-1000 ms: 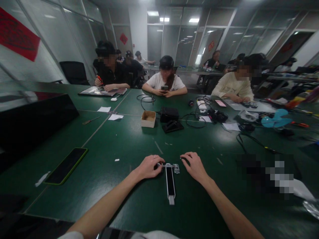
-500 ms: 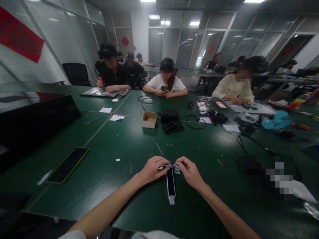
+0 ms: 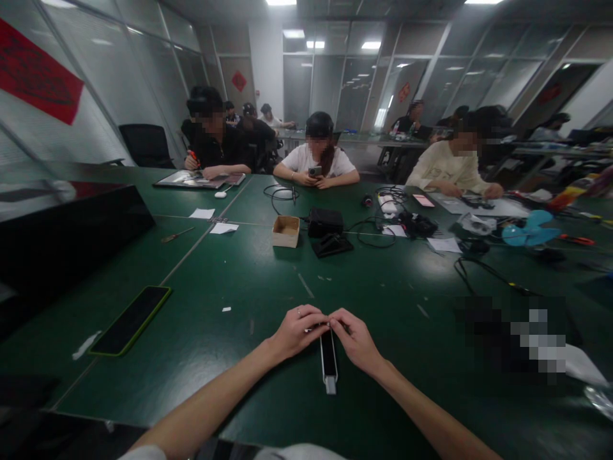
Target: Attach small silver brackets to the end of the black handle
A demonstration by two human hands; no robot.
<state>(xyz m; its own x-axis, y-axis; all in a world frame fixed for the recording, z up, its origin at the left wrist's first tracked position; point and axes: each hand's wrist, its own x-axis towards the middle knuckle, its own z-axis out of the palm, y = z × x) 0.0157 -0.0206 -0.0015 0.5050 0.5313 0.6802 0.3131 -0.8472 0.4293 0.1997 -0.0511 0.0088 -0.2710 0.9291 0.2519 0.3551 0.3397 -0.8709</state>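
Observation:
A long, narrow device (image 3: pixel 328 358) with a black face, a pale rim and a silver tab at its near end lies on the green table in front of me. At its far end, my left hand (image 3: pixel 299 329) curls its thumb and fingers around a small silver metal part (image 3: pixel 308 330), mostly covered by the fingers. My right hand (image 3: pixel 355 337) meets it there, thumb and fingers pinched together against the left fingertips. What the right fingers hold is hidden.
A phone (image 3: pixel 131 321) in a green-edged case lies to the left, with a screwdriver (image 3: pixel 177 235) beyond it. Ahead stand a small open box (image 3: pixel 286 232) and a black device (image 3: pixel 325 222) with cables. A blue fan blade (image 3: pixel 530 229) lies right. People sit across the table.
My right hand has moved left, closing up to the left fingertips. The silver metal pieces seen between the hands are now mostly covered. The long device stays in place.

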